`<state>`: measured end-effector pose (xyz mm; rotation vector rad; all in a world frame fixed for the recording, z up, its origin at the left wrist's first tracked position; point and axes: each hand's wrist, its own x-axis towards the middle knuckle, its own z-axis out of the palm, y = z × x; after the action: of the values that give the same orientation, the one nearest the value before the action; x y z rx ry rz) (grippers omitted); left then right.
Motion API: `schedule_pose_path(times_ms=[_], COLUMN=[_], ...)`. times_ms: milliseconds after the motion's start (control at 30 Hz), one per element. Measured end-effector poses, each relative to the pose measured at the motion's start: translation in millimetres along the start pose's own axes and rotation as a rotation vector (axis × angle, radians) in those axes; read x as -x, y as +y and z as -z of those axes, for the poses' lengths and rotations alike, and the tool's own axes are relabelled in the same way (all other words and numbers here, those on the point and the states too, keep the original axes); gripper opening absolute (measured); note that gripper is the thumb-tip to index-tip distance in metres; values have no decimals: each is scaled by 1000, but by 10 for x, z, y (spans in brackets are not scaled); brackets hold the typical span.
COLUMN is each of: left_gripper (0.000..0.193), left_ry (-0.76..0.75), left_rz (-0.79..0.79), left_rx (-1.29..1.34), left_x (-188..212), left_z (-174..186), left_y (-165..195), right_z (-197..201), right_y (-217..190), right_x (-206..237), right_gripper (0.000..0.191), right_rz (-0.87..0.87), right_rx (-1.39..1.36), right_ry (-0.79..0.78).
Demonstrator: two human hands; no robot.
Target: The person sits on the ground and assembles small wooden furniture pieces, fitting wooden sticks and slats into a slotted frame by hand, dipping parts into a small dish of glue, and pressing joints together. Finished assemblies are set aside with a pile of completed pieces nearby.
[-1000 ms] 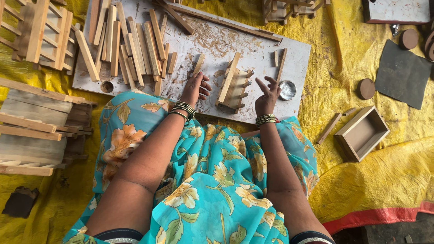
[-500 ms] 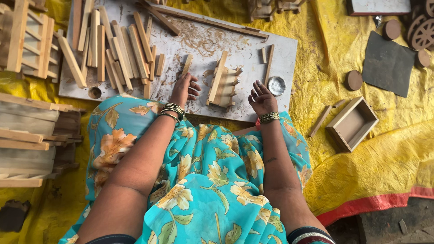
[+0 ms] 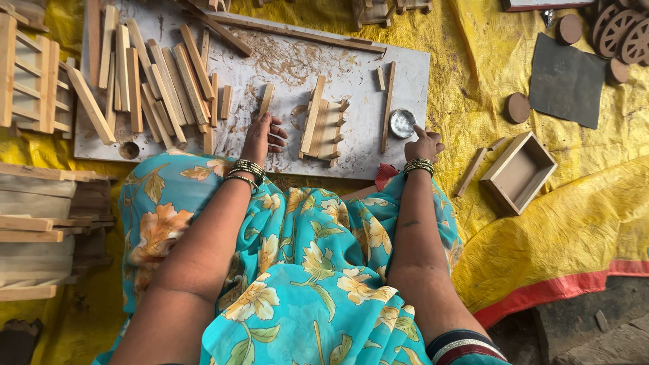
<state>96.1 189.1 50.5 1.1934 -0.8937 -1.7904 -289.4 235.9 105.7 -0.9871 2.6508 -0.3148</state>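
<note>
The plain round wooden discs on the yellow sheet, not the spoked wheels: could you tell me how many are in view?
3: one disc left of the dark mat, one above it, one at its right edge. More may lie out of frame.

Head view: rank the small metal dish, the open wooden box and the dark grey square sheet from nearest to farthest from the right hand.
From the right hand:
1. Small metal dish, just up-left of the fingers, on the board.
2. Open wooden box, to the right on the yellow cloth.
3. Dark grey square sheet, far upper right.
</note>
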Motion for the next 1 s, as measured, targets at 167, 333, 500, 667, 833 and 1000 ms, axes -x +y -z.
schedule_pose_path(times_ms=[167, 333, 500, 667, 833, 1000], left_gripper=[53, 54, 54, 54, 54, 53], left_ry=[12, -6, -6, -9, -7, -2], left_rz=[11, -1, -5, -10, -8, -22], left_rx=[-26, -6, -8, 0, -3, -13], left_x=[5, 5, 4, 5, 10, 14], left_z=[-13, -24, -10, -12, -37, -48], left_y=[-2, -22, -27, -24, -9, 43], right_z=[-25, 5, -42, -45, 64, 112], right_y=[-96, -179, -201, -92, 113, 173], right_x=[33, 129, 192, 34, -95, -73], right_gripper=[65, 48, 37, 37, 48, 50], right_rz=[46, 47, 133, 60, -230, -237], right_rx=[130, 148, 175, -89, -1332, -1512], right_ry=[6, -45, 106, 141, -316, -499])
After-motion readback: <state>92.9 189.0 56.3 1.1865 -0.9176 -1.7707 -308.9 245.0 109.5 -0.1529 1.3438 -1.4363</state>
